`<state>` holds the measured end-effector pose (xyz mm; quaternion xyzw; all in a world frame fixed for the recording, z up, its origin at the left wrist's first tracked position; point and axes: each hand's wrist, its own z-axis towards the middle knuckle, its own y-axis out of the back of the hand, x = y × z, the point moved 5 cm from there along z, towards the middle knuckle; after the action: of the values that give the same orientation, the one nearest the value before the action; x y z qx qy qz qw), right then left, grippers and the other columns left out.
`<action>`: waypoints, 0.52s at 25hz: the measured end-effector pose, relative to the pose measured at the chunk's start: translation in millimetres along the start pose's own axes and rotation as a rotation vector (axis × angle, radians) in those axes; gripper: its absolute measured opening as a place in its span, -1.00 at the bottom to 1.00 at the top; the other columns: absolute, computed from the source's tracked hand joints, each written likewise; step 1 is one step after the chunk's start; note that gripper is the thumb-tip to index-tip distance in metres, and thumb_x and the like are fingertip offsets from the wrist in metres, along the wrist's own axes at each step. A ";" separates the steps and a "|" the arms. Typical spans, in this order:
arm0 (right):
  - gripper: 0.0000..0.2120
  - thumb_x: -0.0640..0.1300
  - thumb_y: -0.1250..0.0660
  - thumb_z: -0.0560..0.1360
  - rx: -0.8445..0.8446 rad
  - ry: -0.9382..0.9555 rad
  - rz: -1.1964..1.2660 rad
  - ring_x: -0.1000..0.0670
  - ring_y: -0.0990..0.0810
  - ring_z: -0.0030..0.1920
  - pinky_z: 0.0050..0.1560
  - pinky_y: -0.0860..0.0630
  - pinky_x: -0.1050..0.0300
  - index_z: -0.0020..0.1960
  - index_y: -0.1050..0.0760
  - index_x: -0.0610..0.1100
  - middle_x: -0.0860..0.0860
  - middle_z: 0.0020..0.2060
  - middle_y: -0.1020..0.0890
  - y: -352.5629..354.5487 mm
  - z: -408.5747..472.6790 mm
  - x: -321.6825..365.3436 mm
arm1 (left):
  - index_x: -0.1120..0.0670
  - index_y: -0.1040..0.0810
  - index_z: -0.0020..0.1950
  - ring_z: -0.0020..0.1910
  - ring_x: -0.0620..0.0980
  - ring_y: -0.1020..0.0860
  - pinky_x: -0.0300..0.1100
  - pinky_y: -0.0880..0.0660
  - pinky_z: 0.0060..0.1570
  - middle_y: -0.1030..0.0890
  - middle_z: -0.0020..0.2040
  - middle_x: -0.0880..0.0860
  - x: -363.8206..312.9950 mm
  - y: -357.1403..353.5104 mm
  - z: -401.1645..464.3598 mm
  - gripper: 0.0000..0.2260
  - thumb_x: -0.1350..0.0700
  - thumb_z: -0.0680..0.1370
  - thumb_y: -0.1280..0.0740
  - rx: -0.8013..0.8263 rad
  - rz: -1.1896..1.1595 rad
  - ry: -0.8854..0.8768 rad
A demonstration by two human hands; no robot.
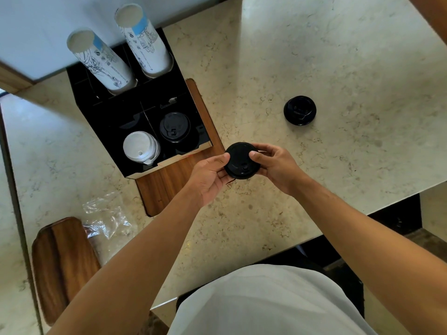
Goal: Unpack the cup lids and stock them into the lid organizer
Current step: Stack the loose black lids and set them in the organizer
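Both hands hold a small stack of black cup lids (239, 158) just right of the black lid organizer (116, 117). My left hand (210, 175) grips the stack's left edge and my right hand (273, 163) its right edge. Inside the organizer's front compartments sit a stack of white lids (140, 147) on the left and a stack of black lids (174, 126) on the right. Two tall stacks of printed paper cups (106, 61) fill its rear compartments. Another black lid pile (300, 110) rests on the marble counter at the right.
The organizer stands on a wooden board (169, 182). A crumpled clear plastic bag (106, 218) lies on the counter at the lower left, beside a wooden stool seat (63, 262). The counter's edge (338, 226) runs diagonally at the lower right.
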<state>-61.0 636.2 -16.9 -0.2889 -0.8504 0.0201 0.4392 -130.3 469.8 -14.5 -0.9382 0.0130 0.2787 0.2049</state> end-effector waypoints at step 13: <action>-0.69 -0.12 -0.41 0.53 -0.617 0.407 -0.944 -0.11 -0.53 0.22 0.30 -0.55 0.04 0.26 -0.56 -0.15 -0.13 0.23 -0.51 79.5 48.0 75.1 | 0.27 -0.61 0.17 0.17 0.18 -0.65 -0.05 -0.63 0.10 -0.68 0.16 0.25 -5.6 -21.5 31.6 -0.77 0.31 0.51 -0.43 0.048 0.032 0.032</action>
<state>-93.4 751.2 -14.0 0.0077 -0.7523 -0.4805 0.4507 -148.4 501.4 -27.4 -0.9370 0.0381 0.2666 0.2225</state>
